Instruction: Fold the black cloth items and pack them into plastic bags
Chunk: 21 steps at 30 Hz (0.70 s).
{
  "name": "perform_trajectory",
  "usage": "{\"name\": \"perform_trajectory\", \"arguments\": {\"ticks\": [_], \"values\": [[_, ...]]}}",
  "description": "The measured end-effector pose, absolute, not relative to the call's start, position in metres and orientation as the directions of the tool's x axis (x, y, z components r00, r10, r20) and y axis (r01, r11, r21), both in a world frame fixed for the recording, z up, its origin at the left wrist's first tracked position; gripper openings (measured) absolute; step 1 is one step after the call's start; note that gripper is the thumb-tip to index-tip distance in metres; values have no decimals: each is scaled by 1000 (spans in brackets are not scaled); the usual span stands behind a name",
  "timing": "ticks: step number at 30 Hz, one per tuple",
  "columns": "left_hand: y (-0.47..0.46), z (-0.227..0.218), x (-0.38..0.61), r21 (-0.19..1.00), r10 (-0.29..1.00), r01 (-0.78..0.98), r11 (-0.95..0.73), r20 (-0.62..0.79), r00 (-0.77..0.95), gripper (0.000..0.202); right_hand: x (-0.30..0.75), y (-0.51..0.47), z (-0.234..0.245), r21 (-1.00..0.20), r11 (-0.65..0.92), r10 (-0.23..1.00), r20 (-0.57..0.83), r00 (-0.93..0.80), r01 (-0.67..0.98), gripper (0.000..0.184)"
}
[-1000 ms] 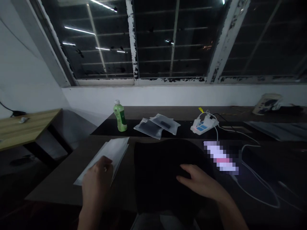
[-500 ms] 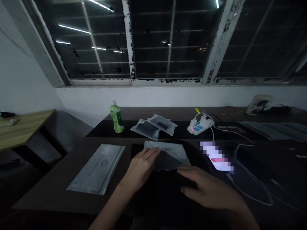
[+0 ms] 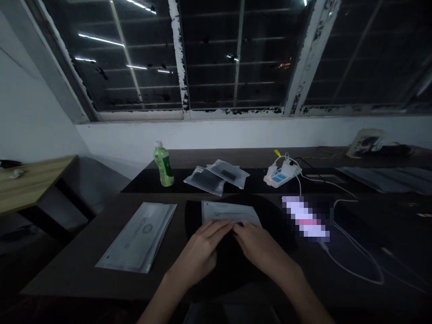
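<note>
A frosted plastic bag (image 3: 232,210) with dark print lies on a black rounded surface in front of me. My left hand (image 3: 205,245) has its fingers pressed together over the bag's near edge. From the other side, my right hand (image 3: 258,245) closes on that same edge, and the fingertips of both hands meet near its middle. The thumbs and the bag's near part are hidden beneath the hands. To the left lies a stack of similar printed bags (image 3: 138,236). Behind are more frosted bags (image 3: 204,180), with dark contents showing through.
A green bottle (image 3: 163,164) stands at the back left of the dark table (image 3: 74,265). A white power strip (image 3: 281,174) with cables is at the back right. Nearer, a lit phone (image 3: 305,218) lies with a white cable (image 3: 354,279). Flat grey sheets (image 3: 388,180) lie far right.
My right hand has moved left and forward, from the bag's near right corner to meet my left hand. The bag's raised near part is now down under my fingers.
</note>
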<state>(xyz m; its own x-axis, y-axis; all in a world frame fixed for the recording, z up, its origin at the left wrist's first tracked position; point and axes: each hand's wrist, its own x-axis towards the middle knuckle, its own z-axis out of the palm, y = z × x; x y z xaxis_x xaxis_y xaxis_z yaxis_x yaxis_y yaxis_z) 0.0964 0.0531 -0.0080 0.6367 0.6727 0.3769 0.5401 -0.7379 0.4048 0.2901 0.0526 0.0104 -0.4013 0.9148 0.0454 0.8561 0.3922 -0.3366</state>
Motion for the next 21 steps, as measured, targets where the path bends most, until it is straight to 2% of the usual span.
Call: {"name": "perform_trajectory", "arguments": {"ticks": [4,7,10,15,18,21], "values": [[41,5,91,419,712,576,-701,375,594,77,292,54,6,-223,446,895,99,-435,867,37],[37,9,91,464,755,597,-654,366,544,55,289,55,4,-205,445,896,113,-430,872,36],[42,-3,97,417,772,659,-626,448,451,37,290,51,7,-291,449,893,117,-435,844,35],[49,-32,107,274,718,737,-618,579,387,31,313,29,20,-515,427,893,110,-437,743,49],[47,-39,108,268,700,736,-622,611,370,31,323,22,16,-562,374,920,128,-369,737,34],[46,-42,108,289,696,713,-639,611,376,32,324,26,3,-597,373,928,229,-295,711,19]]}}
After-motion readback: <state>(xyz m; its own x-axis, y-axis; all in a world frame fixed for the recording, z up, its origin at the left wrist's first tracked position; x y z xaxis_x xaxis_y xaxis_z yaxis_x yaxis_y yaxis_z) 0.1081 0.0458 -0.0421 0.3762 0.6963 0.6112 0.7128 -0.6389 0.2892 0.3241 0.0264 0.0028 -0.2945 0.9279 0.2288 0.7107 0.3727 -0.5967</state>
